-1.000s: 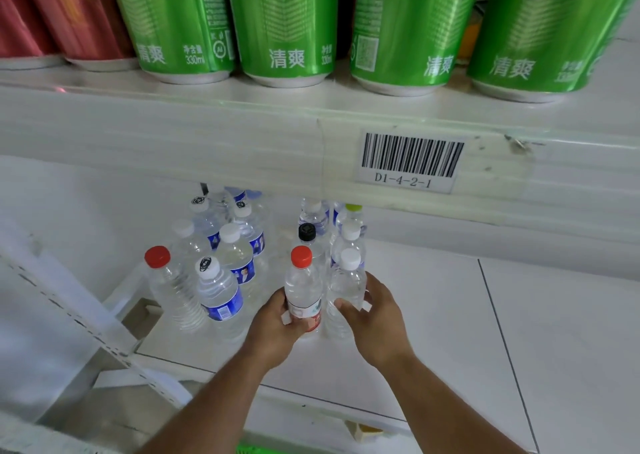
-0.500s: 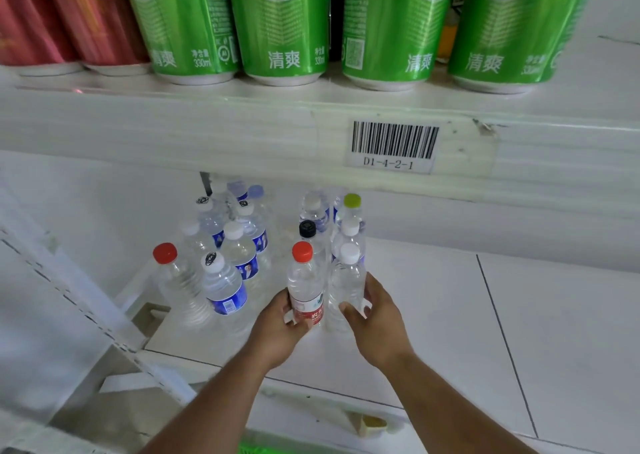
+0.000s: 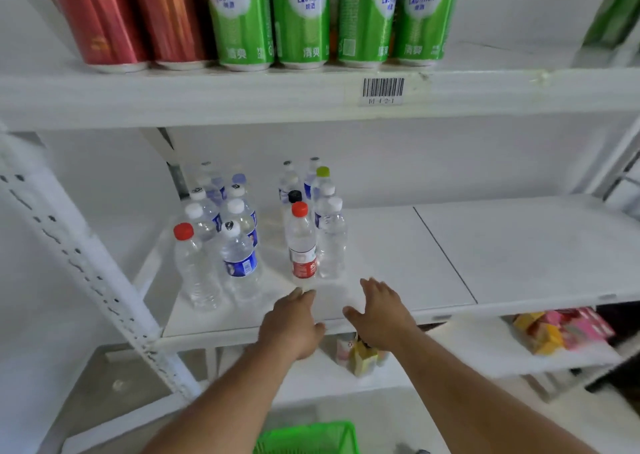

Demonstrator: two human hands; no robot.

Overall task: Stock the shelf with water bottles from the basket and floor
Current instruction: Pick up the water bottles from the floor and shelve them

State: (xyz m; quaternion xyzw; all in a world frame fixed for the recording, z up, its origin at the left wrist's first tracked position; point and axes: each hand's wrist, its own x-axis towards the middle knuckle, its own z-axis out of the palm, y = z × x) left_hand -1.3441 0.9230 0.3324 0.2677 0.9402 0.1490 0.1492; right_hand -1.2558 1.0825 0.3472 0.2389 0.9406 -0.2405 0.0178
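Two hands off the bottles, both empty

Both hands hover over the front edge of the middle shelf [image 3: 433, 256], fingers straight and relaxed, gripping nothing.

- Left hand [image 3: 294, 325]: fingertips point at the red-capped bottle with the red label [image 3: 301, 246], which stands upright just ahead of them. Gap is small; can't tell if they touch its base.
- Right hand [image 3: 379, 311]: fingers spread, palm down. The clear white-capped bottle [image 3: 330, 239] stands just ahead and slightly left of its fingertips, apart from them, touching or nearly touching the red-label one.
- Behind that pair: a short row with a black cap [image 3: 294, 196] and a yellow-green cap [image 3: 322, 171].
- Further left of the left hand: a second cluster of blue-label bottles [image 3: 239, 256], plus another red-capped bottle [image 3: 192, 263] at its front-left.
- Above the hands: upper shelf with green cans [image 3: 301, 17] and red cans [image 3: 100, 21], barcode tag [image 3: 383, 90] on its edge.
- Below the arms: green basket [image 3: 308, 438] at the bottom edge, contents not visible. Coloured packs [image 3: 561, 329] on the lower shelf, right of the right hand.
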